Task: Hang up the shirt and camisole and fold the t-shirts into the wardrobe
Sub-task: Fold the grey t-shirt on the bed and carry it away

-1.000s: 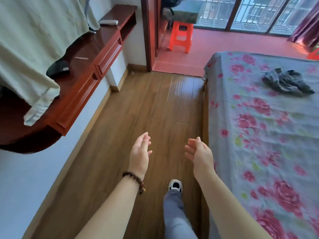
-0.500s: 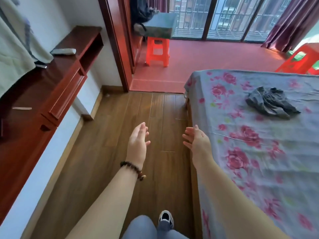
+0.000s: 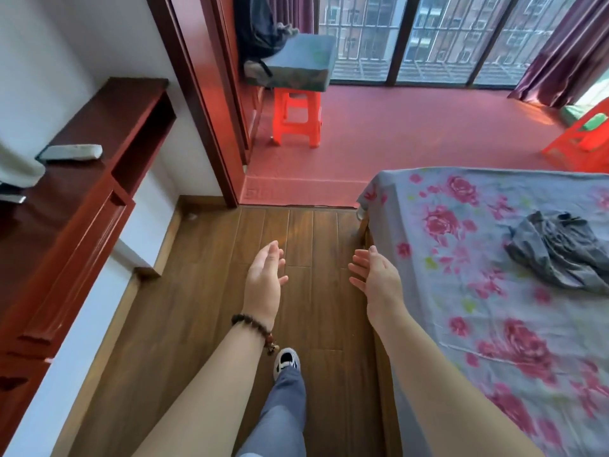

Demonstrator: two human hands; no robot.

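**Both hands empty, grey garment crumpled on the bed**

The bed (image 3: pixel 494 291), covered by a grey sheet printed with pink roses, is taken as the reference here. A crumpled dark grey garment (image 3: pixel 557 249) is seen lying on top of it, toward its far right part; whether it's a t-shirt or something else can't be told from the heap.

The right hand (image 3: pixel 379 278) is held out just beside the bed's left edge, fingers loosely spread, nothing gripped. The left hand (image 3: pixel 263 278) is held further left of the bed, over the wooden floor (image 3: pixel 197 324), palm turned inward, fingers relaxed and apart, also empty. A dark beaded bracelet (image 3: pixel 253 328) is worn on the left wrist. The two hands are kept apart, palms roughly facing each other.

A sneaker (image 3: pixel 286 361) and a blue-grey trouser leg (image 3: pixel 283 413) are seen on the floor left of the bed. Well to the left of the bed, a red-brown wooden cabinet (image 3: pixel 82 209) is set along the wall. Beyond the bed's foot, an orange plastic stool (image 3: pixel 296 120) is standing on the red floor.
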